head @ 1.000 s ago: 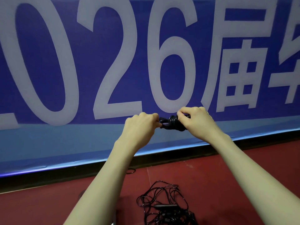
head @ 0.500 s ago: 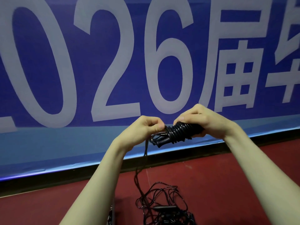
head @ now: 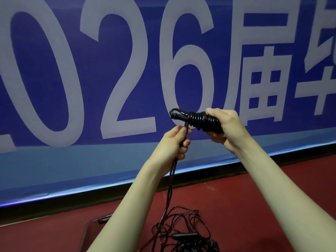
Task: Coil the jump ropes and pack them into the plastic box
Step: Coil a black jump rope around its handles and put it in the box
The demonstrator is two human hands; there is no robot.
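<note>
My right hand [head: 224,127] grips a black jump rope bundle [head: 196,119], its cord wound in tight turns around the handles, held up in front of the blue banner. My left hand [head: 174,142] is just below and left of it and grips the loose black cord [head: 171,176], which runs from the bundle through my fist and hangs down towards the floor. A tangled pile of more black jump ropes [head: 183,231] lies on the red floor below. The clear plastic box [head: 91,228] shows at the bottom, mostly hidden behind my left forearm.
A big blue banner [head: 127,79] with white numerals and characters fills the view ahead, with a dark strip along its base. The red floor [head: 245,206] stretches to the right of the rope pile.
My right hand has lifted and turned the bundle, showing more wound turns. My left hand has dropped below it and slid onto the hanging cord.
</note>
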